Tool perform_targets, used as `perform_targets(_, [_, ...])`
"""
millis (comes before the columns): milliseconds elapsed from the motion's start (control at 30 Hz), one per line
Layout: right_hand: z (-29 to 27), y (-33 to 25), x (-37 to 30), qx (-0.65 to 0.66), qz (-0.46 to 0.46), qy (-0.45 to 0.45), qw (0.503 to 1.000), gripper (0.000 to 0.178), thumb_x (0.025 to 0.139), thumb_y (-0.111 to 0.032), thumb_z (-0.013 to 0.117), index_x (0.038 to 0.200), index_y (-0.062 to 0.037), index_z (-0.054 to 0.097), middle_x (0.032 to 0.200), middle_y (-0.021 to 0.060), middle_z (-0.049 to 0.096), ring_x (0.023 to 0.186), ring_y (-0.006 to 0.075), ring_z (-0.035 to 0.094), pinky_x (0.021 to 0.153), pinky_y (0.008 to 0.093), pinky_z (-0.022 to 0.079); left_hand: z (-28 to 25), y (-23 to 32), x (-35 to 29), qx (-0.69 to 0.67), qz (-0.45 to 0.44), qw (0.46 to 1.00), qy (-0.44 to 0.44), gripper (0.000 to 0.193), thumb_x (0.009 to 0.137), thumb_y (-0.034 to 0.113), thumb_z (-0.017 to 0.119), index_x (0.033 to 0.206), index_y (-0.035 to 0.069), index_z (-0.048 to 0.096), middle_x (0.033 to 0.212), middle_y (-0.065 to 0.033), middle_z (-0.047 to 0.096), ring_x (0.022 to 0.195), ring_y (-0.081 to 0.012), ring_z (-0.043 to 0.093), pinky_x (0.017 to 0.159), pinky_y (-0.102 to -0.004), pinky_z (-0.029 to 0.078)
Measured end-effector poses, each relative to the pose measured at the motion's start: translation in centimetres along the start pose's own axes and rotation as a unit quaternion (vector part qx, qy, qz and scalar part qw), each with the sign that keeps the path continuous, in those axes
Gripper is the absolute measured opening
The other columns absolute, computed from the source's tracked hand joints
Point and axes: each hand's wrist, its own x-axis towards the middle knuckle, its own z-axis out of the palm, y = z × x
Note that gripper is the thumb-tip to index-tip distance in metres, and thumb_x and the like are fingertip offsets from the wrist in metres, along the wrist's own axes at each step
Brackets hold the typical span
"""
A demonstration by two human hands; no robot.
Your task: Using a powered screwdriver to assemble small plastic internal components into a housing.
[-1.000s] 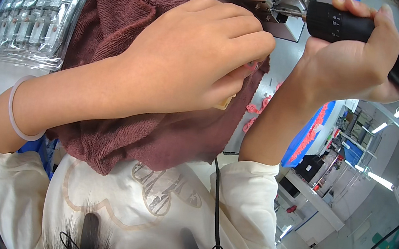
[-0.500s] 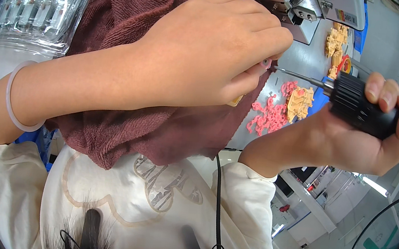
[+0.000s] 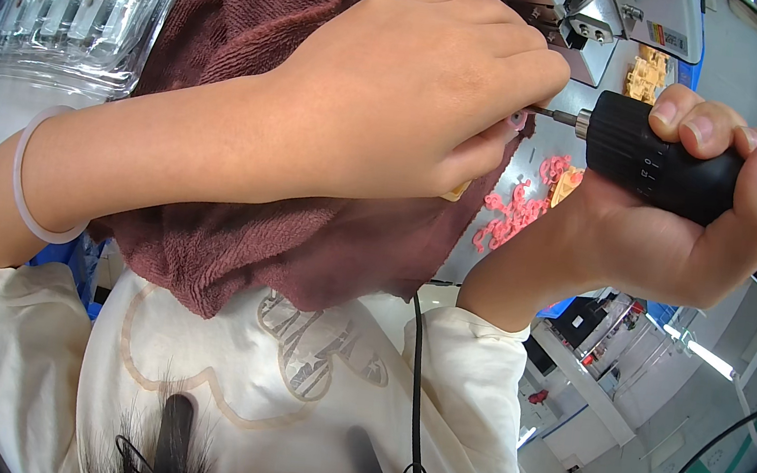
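Observation:
My left hand (image 3: 415,90) is closed over a small part, mostly hidden by my fingers. A bit of pink (image 3: 518,119) shows by the fingertips, and a yellow edge (image 3: 457,190) peeks out below the palm. The hand lies over a maroon towel (image 3: 206,253). On the right, my right hand (image 3: 684,208) wraps round a black electric screwdriver (image 3: 652,161), held roughly level and pointing left. Its thin metal bit (image 3: 554,115) reaches the pink bit at my left fingertips; the exact contact point is hidden.
Loose pink pieces (image 3: 508,217) lie on the grey table beside the towel, near yellow parts (image 3: 646,73). A metal device (image 3: 594,22) stands at the far side. Clear plastic trays (image 3: 81,1) sit at the left. A black cable (image 3: 415,402) hangs down my front.
My right hand has brought the screwdriver left and slightly up, so its bit sits closer against the part in my left hand. My left hand has shifted slightly right.

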Motion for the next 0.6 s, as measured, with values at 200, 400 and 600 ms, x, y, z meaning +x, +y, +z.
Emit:
perform_targets(200, [0.3, -0.3, 0.1, -0.016, -0.005, -0.032, 0.999, 0.023, 0.083, -0.013, 0.056, 0.103, -0.005, 0.048, 0.074, 0.0091, 0.054, 0.055, 0.0199, 0.054, 0.053, 0.0352, 0.046, -0.2, -0.1, 0.1, -0.003, 0.005, 1.0, -0.009, 0.024, 0.08, 0.014, 0.068, 0.101, 0.007, 0.058, 0.102, -0.0086, 0.062, 0.101, -0.03, 0.06, 0.083, -0.0396, 0.045])
perform_targets(400, [0.1, -0.3, 0.9, -0.032, -0.013, -0.066, 0.997, 0.019, 0.083, -0.015, 0.055, 0.097, -0.0029, 0.05, 0.07, 0.0111, 0.054, 0.053, 0.021, 0.052, 0.052, 0.0354, 0.046, -0.3, -0.1, 0.0, 0.008, 0.005, 1.0, -0.021, 0.031, 0.079, 0.015, 0.069, 0.106, 0.005, 0.057, 0.103, -0.0106, 0.061, 0.101, -0.0307, 0.059, 0.084, -0.0405, 0.045])
perform_targets(600, [0.3, -0.6, 1.0, -0.046, -0.024, -0.094, 0.994, 0.018, 0.082, -0.016, 0.054, 0.09, -0.0007, 0.051, 0.065, 0.0131, 0.054, 0.05, 0.022, 0.051, 0.051, 0.0356, 0.045, -0.3, -0.2, -0.1, 0.016, 0.011, 1.0, -0.025, 0.033, 0.078, 0.014, 0.068, 0.107, 0.004, 0.058, 0.105, -0.0114, 0.062, 0.103, -0.0311, 0.06, 0.086, -0.0409, 0.046])
